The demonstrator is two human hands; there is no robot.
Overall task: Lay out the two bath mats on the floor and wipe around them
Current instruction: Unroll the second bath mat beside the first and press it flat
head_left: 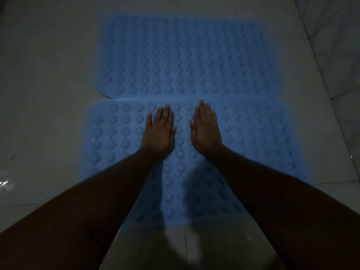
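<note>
Head view: tiled floor [48,114] with two blue studded mats, edges touching.
The far mat [185,55] lies flat; on the near mat [253,143], left hand [159,133] and right hand [205,131] press straight-fingered, just apart. A forward shove could ride its edge over the seam.

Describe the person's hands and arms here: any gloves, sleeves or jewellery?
The left hand and right hand are bare: no gloves, no visible rings. The left forearm and right forearm are uncovered to the frame edge, with no sleeve, watch or bracelet. The light is dim, so fine detail may be missed.
</note>
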